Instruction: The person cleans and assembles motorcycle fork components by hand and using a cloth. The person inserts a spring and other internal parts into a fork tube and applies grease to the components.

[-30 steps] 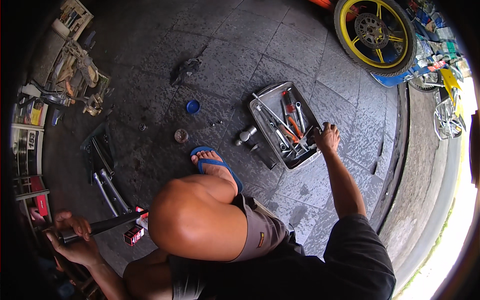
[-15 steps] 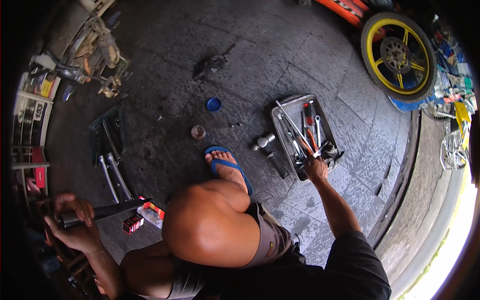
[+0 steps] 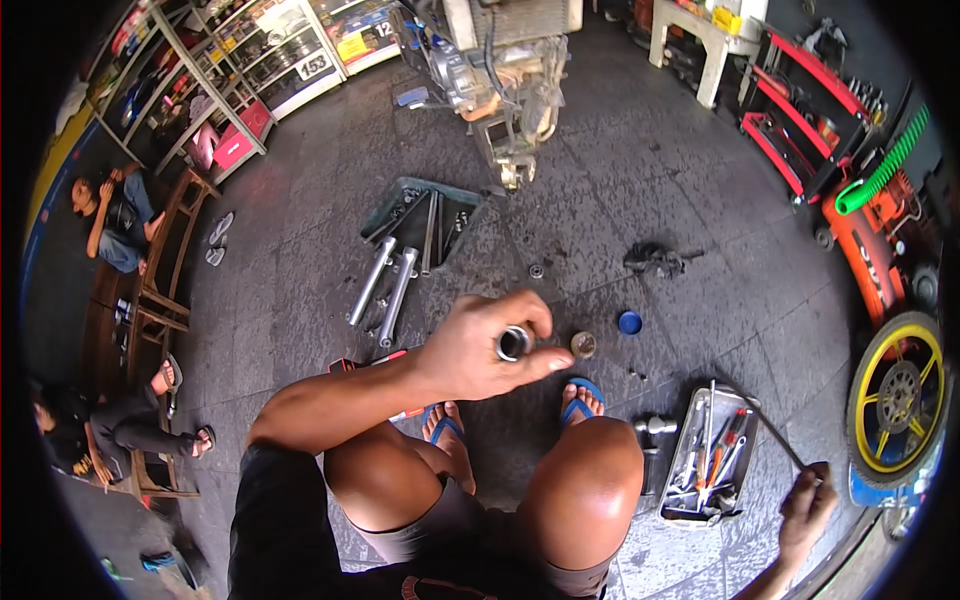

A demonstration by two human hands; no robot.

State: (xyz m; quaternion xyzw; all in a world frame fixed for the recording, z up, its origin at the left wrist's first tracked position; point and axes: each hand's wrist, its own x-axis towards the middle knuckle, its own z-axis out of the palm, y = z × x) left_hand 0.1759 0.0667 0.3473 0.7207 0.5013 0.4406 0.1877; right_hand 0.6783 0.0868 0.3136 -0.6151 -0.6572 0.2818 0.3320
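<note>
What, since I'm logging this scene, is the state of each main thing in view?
Left hand, closed around the tube
Tube, held, open end showing
Right hand, closed around the rod
Rod, held, slanting
Tool tray, uncovered, holding tools
Hammer, lying beside the tool tray
Green tray, uncovered, holding metal parts
Blue cap, lying on the floor
Yellow wheel, tyre fitted

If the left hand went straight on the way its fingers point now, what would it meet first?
The small round container on the floor comes first in line. The left hand looks raised, though, so it may well pass above it.
</note>
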